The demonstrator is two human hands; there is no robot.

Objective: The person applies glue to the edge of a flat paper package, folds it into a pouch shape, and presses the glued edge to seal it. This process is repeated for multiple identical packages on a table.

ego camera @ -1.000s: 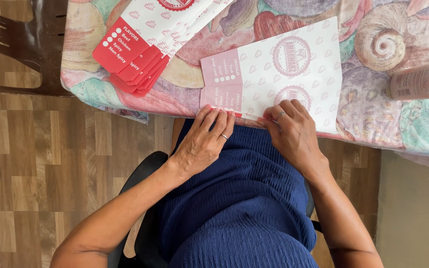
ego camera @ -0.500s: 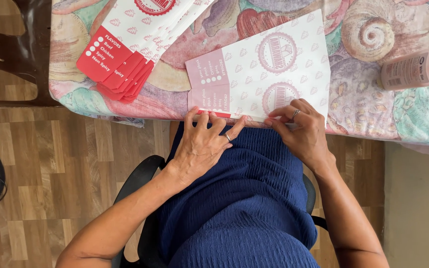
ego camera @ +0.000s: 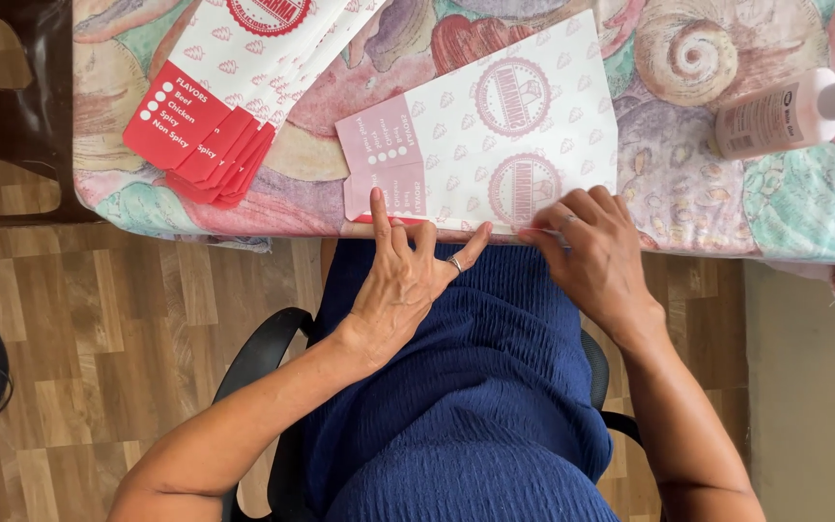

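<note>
Paper bag (ego camera: pixel 495 135), pale pink and flat, lies at the near edge of the table (ego camera: pixel 727 193), right of the red stack (ego camera: pixel 215 126). Left hand (ego camera: pixel 403 285) presses spread fingers on the bag's near edge; right hand (ego camera: pixel 591 256) pinches that edge beside it. The step looks like creasing a fold; next likely calls for firm, even pressure along the edge. Glue bottle (ego camera: pixel 785 116) lies right of the bag.
</note>
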